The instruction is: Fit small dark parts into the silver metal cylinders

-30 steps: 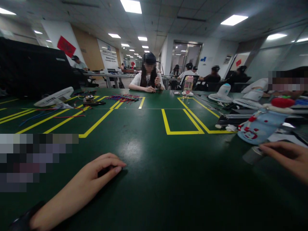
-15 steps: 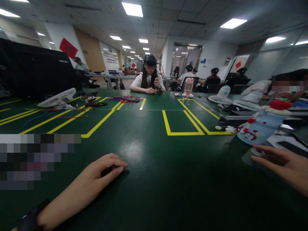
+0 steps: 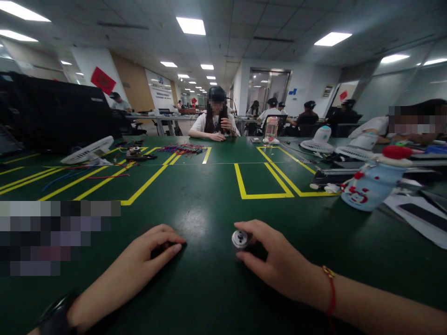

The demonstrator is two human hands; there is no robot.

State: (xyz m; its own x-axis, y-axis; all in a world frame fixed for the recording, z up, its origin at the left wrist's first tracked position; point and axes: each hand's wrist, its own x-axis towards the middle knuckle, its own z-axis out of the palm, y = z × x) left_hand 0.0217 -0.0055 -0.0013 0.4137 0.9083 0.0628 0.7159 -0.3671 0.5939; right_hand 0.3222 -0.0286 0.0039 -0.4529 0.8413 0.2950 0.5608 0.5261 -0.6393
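A small round electric motor (image 3: 240, 239), silvery with a short shaft and small holes on its face, is pinched between the thumb and fingers of my right hand (image 3: 268, 249). The hand is just right of the middle of the green table (image 3: 206, 298), and the motor's shaft end faces up towards me. To its left my left hand (image 3: 159, 244) rests on the tabletop, fingers curled and thumb tip against the index finger. Nothing shows in that hand. The two hands are apart.
A blue bottle (image 3: 372, 186) with a red lid stands at the right, beside a dark phone-like slab (image 3: 424, 216) on paper. White fans (image 3: 317, 139) lie behind it. Coloured wires (image 3: 183, 149) lie at the far left-centre. A person (image 3: 214, 118) sits opposite.
My right hand has carried the motor from the right edge leftwards to the middle of the table. My left hand has stayed in place. The view has shifted slightly.
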